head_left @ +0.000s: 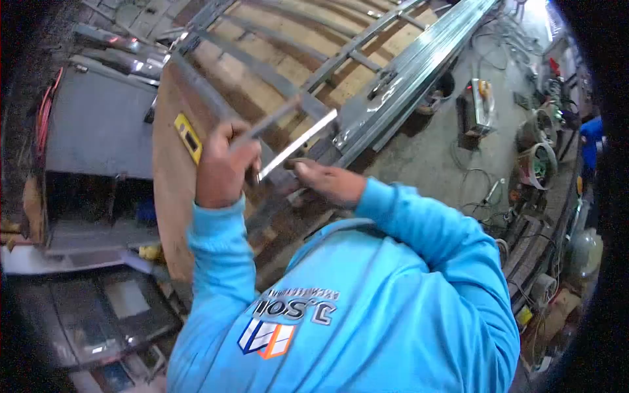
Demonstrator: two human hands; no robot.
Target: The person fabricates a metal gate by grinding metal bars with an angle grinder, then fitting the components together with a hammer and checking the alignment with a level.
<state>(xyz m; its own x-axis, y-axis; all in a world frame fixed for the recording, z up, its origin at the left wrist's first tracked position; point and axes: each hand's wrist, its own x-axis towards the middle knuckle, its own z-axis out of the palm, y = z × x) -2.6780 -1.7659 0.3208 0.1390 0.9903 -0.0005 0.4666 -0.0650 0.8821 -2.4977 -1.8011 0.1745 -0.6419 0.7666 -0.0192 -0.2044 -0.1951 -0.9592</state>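
Observation:
My left hand [226, 164] is closed around a slim grey metal bar [272, 121], which is blurred and points up and to the right. Under that bar, a bright, straight metal strip [298, 145] runs from beside my left fingers over the frame's corner. My right hand [331, 182] lies low against the near end of the metal frame [262, 69], its fingers stretched toward the strip; their undersides are hidden. A yellow tool with a dark window [189, 137], like a small level, rests on the wooden board left of my left hand.
Long shiny metal profiles [419, 59] lie along the frame's right side. A grey cabinet [98, 124] stands at left. On the floor at right are a metal box [478, 108], a bucket [537, 165] and loose cables [481, 173].

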